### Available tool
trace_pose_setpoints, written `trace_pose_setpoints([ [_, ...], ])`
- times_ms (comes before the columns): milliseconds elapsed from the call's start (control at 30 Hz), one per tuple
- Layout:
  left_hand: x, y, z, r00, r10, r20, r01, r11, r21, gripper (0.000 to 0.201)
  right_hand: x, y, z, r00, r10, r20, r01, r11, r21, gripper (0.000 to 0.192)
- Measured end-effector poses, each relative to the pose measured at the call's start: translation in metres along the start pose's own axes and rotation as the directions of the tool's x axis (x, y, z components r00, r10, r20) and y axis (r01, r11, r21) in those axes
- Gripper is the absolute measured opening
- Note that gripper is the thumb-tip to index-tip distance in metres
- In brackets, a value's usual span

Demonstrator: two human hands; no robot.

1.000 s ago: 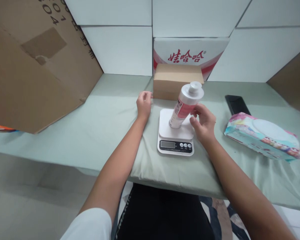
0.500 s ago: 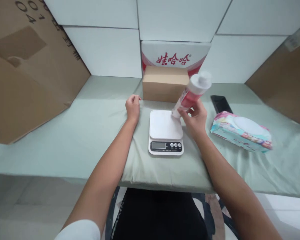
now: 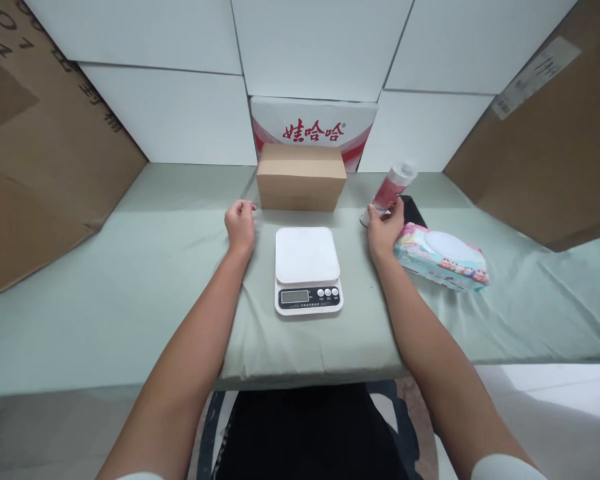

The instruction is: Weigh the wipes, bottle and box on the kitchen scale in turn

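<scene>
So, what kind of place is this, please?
Probably a small packing or weighing station: a digital scale on a cloth-covered table, a cardboard box behind it, and larger cartons leaning at the sides.

Makeshift weighing/packing stn, prob. storeroom. Table (image 3: 130,267) under green cloth; white foam panels (image 3: 180,127) as back wall; cardboard sheets (image 3: 40,160) at left & right edges; small carton (image 3: 300,177) top centre; digital scale (image 3: 307,270) mid-frame; wipes pack (image 3: 443,257) at right.
</scene>
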State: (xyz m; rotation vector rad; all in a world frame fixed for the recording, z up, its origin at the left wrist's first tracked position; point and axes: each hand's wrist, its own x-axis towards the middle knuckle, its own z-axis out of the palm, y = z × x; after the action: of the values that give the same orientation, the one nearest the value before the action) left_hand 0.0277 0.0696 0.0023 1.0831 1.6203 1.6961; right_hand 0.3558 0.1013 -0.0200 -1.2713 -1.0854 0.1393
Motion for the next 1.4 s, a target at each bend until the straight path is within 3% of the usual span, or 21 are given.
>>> trace_pose_setpoints([
  [200, 0.0, -0.001, 0.0, 1.0, 0.014, -0.005, -0.014, 1.0, 0.003, 0.02, 0.001, -0.002, -0.003, 0.998, 0.046, 0.045, -0.045, 0.999, -0.021, 0.075],
  [333, -0.006, 0.008, -0.004, 0.986, 0.15, -0.069, -0.153, 0.987, -0.039, 0.02, -0.014, -0.042, -0.019, 0.985, 0.142, 0.102, -0.135, 0.989, -0.065, 0.11],
  [433, -0.021, 0.026, -0.007, 0.956, 0.289, -0.047, -0.29, 0.957, -0.016, 0.025, -0.032, -0.086, -0.058, 0.976, 0.118, 0.185, -0.118, 0.993, -0.01, 0.11],
  [533, -0.05, 0.054, 0.0, 0.893, 0.413, 0.179, -0.419, 0.908, -0.007, 0.027, -0.038, -0.106, -0.126, 0.989, -0.048, 0.143, 0.055, 0.997, -0.046, 0.093],
  [600, -0.073, 0.076, 0.015, 0.781, 0.458, 0.424, -0.494, 0.869, -0.029, 0.024, -0.031, -0.097, -0.179, 0.985, -0.136, 0.102, 0.155, 0.965, -0.212, 0.073],
  [667, -0.095, 0.096, 0.039, 0.609, 0.419, 0.673, -0.538, 0.842, -0.036, 0.025, -0.016, -0.074, -0.229, 0.983, -0.109, 0.148, 0.159, 0.908, -0.388, 0.066],
  [733, -0.113, 0.111, 0.072, 0.422, 0.305, 0.854, -0.577, 0.817, -0.007, 0.05, 0.001, -0.046, -0.265, 0.968, -0.012, 0.251, 0.131, 0.876, -0.464, 0.076],
  [833, -0.126, 0.119, 0.129, 0.199, 0.125, 0.972, -0.639, 0.768, 0.032, 0.101, 0.021, -0.01, -0.288, 0.868, 0.189, 0.459, 0.04, 0.894, -0.446, 0.098],
  [867, -0.127, 0.117, 0.148, 0.145, 0.082, 0.986, -0.648, 0.761, 0.032, 0.112, 0.026, -0.002, -0.288, 0.832, 0.237, 0.501, -0.004, 0.907, -0.422, 0.106],
  [933, -0.128, 0.109, 0.18, 0.083, 0.027, 0.996, -0.641, 0.767, 0.033, 0.124, 0.031, 0.008, -0.283, 0.795, 0.279, 0.539, -0.078, 0.928, -0.365, 0.119],
  [1000, -0.127, 0.098, 0.201, 0.066, 0.009, 0.998, -0.607, 0.794, 0.033, 0.126, 0.032, 0.012, -0.275, 0.789, 0.271, 0.552, -0.103, 0.943, -0.315, 0.122],
  [1067, -0.126, 0.088, 0.21, 0.079, 0.028, 0.996, -0.565, 0.825, 0.022, 0.126, 0.031, 0.011, -0.268, 0.794, 0.251, 0.554, -0.111, 0.955, -0.274, 0.118],
  [1167, -0.123, 0.081, 0.2, 0.118, 0.117, 0.986, -0.526, 0.85, -0.038, 0.123, 0.025, 0.003, -0.26, 0.826, 0.211, 0.523, -0.119, 0.972, -0.204, 0.112],
  [1267, -0.115, 0.083, 0.162, 0.194, 0.261, 0.946, -0.503, 0.854, -0.133, 0.114, 0.013, -0.019, -0.243, 0.873, 0.098, 0.477, -0.058, 0.994, -0.098, 0.108],
  [1400, -0.095, 0.09, 0.079, 0.375, 0.395, 0.838, -0.505, 0.846, -0.173, 0.105, -0.004, -0.064, -0.191, 0.862, -0.096, 0.498, 0.061, 0.994, 0.085, 0.106],
])
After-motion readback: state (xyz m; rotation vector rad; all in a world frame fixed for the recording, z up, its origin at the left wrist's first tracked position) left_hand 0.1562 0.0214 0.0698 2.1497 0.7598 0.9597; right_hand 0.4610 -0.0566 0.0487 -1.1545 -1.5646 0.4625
